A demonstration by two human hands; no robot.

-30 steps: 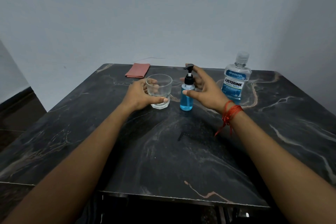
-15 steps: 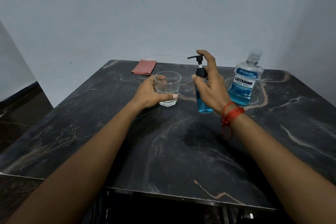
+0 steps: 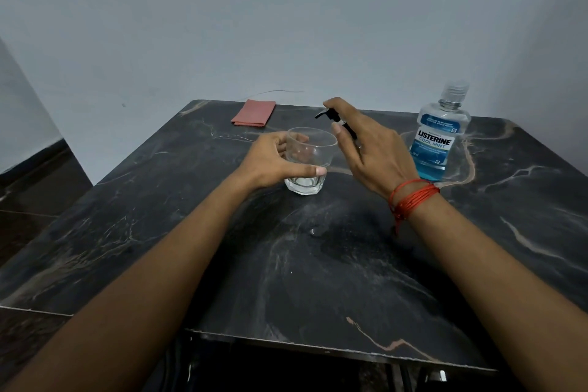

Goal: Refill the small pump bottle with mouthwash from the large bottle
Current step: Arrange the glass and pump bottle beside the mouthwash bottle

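My right hand [image 3: 369, 149] grips the small pump bottle [image 3: 334, 119], lifted and tilted left over the glass. Only its black pump head and neck show; the blue body is hidden behind my palm. One finger lies on top of the pump head. My left hand [image 3: 273, 162] wraps around a clear glass tumbler [image 3: 310, 159] that stands on the dark marble table [image 3: 318, 264]. The large Listerine mouthwash bottle [image 3: 439, 134], capped and holding blue liquid, stands upright to the right of my right hand.
A folded pink cloth [image 3: 253, 112] lies at the table's far edge by the wall. The table's front edge [image 3: 318, 347] runs near the bottom of the view. A red thread bracelet [image 3: 410, 197] circles my right wrist.
My right hand closed around the small pump bottle, lifted it off the table and tilted it left toward the glass. My left hand stayed on the glass.
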